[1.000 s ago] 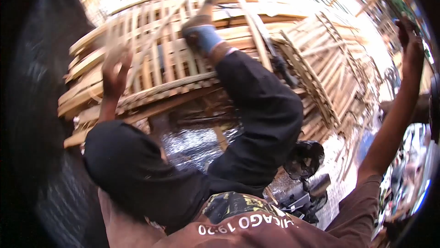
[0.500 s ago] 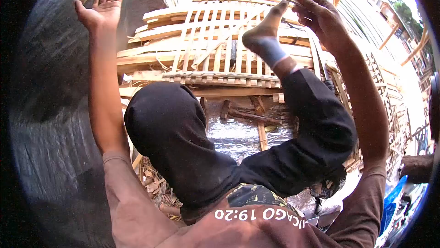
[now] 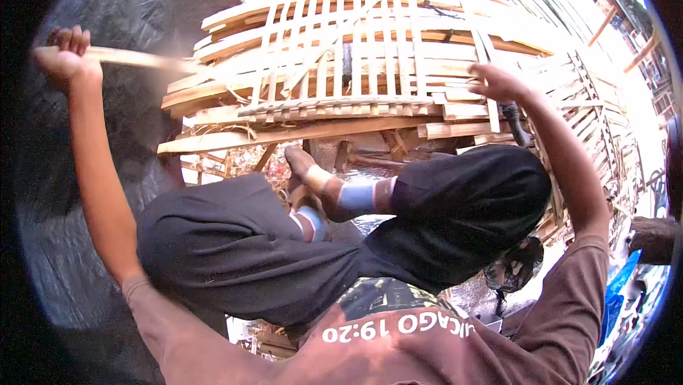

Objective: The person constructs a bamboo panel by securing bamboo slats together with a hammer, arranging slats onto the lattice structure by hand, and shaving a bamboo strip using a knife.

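Observation:
At the far left my left hand [image 3: 67, 58] is closed round the end of a pale wooden or bamboo strip [image 3: 131, 58]. The strip points right toward the stacked slats, and its far part is blurred and lost against them. My right hand [image 3: 504, 85] is raised over the right side of the stack, with fingers apart and nothing seen in them. Below and between the hands lies a slatted lattice panel [image 3: 334, 110], its thin bars running across longer strips.
A stack of long wooden strips [image 3: 235, 104] lies under the panel. Dark plastic sheeting [image 3: 85, 172] covers the left side. My crossed feet in socks [image 3: 356, 199] and bent knees are in front of the stack. More slatted panels [image 3: 597, 122] stand at right.
The strip, earlier spanning both hands overhead, is now only in my left hand, which moved left and down. My right hand let go and lowered. My raised foot came down and my knees spread.

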